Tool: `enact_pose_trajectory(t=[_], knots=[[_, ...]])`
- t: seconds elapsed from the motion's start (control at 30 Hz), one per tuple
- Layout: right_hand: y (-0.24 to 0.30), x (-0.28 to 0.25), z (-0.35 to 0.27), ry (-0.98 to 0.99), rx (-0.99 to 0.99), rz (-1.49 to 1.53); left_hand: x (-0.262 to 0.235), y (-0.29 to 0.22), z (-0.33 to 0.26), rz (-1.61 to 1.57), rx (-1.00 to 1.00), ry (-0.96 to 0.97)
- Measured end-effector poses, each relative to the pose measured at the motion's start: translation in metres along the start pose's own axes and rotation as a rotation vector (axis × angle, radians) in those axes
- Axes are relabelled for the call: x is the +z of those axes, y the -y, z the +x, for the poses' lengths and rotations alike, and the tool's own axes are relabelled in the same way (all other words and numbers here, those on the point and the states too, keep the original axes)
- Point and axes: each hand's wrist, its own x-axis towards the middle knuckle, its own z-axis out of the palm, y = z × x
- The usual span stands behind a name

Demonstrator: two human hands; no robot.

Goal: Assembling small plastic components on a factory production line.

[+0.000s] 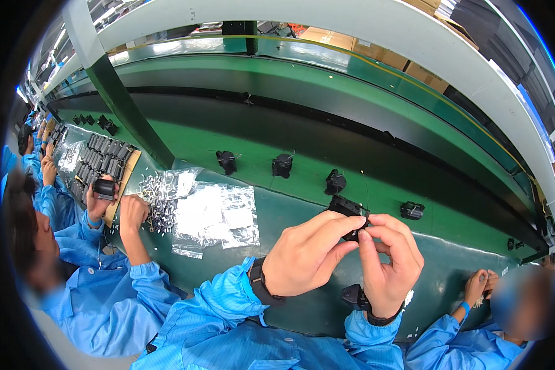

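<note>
Both of my hands hold one small black plastic part (346,211) above the dark green bench. My left hand (307,254) grips it from the left with thumb and fingers. My right hand (388,262) pinches its right side, fingertips meeting those of the left. Thin wires stick out of the part. Blue sleeves and dark wristbands cover both forearms. Another black part (353,296) lies on the bench just under my right wrist.
Several black parts (282,165) ride on the green conveyor (364,148) beyond my hands. Clear plastic bags with small metal pieces (209,213) lie to the left. A person on the left holds a black part (105,188) beside a tray of them (102,160). Another person's hands (481,287) work at right.
</note>
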Motion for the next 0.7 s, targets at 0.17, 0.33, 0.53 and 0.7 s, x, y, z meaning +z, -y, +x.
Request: enact_pose_trajectory(t=[0.17, 0.33, 0.53, 0.7], knots=[[0.000, 0.001, 0.001, -0.007, 0.019, -0.004, 0.000, 0.000, 0.001, -0.001, 0.015, 0.003], [-0.008, -0.001, 0.002, 0.026, 0.185, 0.188, 0.000, 0.003, 0.001, 0.017, 0.038, 0.011], [-0.016, -0.005, 0.005, 0.088, 0.357, 0.509, -0.004, 0.002, 0.001, -0.063, 0.002, 0.030], [-0.013, -0.009, 0.003, 0.099, 0.380, 0.619, -0.006, -0.001, 0.001, -0.105, -0.011, 0.026]])
